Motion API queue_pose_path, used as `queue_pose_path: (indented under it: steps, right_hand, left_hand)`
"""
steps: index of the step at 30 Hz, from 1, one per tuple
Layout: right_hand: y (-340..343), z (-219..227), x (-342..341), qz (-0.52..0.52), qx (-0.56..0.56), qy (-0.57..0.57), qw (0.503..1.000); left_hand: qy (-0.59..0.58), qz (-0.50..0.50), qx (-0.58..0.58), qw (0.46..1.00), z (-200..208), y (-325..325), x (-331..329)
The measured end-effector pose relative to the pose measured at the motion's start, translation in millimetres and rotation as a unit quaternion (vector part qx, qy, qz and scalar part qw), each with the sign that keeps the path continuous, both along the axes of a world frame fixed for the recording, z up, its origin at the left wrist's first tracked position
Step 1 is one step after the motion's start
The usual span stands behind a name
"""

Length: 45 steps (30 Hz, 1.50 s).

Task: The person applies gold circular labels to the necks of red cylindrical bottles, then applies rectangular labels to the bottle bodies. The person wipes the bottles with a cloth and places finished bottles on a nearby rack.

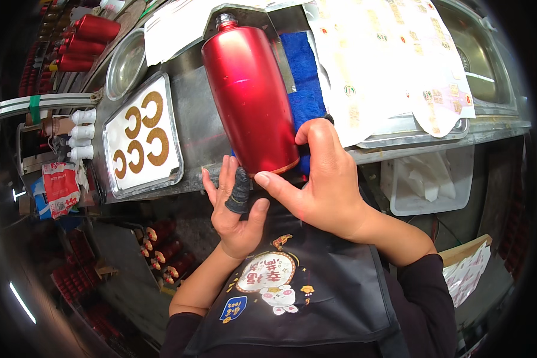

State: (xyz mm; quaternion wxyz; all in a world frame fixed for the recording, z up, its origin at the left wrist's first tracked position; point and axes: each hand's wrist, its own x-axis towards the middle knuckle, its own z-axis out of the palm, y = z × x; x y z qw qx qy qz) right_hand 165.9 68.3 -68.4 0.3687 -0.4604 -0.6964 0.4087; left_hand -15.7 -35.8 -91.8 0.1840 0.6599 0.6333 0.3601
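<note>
While the glossy red metal bottle (pixel 249 95) lies on its side on the steel workbench (pixel 192 113), neck pointing away from the person, the right hand (pixel 322 179) clasps its base end — thumb under the rim, fingers wrapped over the far side against the blue cloth (pixel 304 71). The left hand (pixel 235 212) is spread open just below the base, one finger in a dark finger cot (pixel 240 191). A tray of gold ring-shaped labels (pixel 143 143) sits to the left — label sheets (pixel 388 53) to the right

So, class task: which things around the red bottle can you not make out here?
Head view:
- Base of the red bottle: covered by the right hand and left hand.
- Blue cloth: partly behind the bottle.
- Sheets of labels: print too small.
- Sink: darkened at the rim.
</note>
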Motion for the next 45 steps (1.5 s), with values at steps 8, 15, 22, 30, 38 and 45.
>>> queue_pose_path:
  steps: [8,15,22,30,38,45]
  right_hand:
    - [1,-5,-1,0.000,0.017,-0.007,1.000]
    - [0,-10,1,-0.003,0.006,0.031,0.999]
    - [2,-12,5,0.010,-0.041,0.068,0.997]
    - [0,-19,-6,-0.005,0.029,0.061,0.998]
    - [-1,-19,-3,0.009,0.006,0.064,0.998]
    - [0,-14,-2,0.012,0.004,0.043,0.999]
  left_hand:
    - [0.110,-0.018,0.036,0.993,5,8,7]
    - [0.169,-0.015,0.048,0.984,12,12,9]
    - [0.209,-0.019,0.046,0.977,17,13,7]
    - [0.213,-0.017,0.044,0.976,16,11,-1]
    - [0.230,-0.027,0.052,0.971,16,12,-4]
    - [0.245,-0.038,0.057,0.967,25,21,-1]
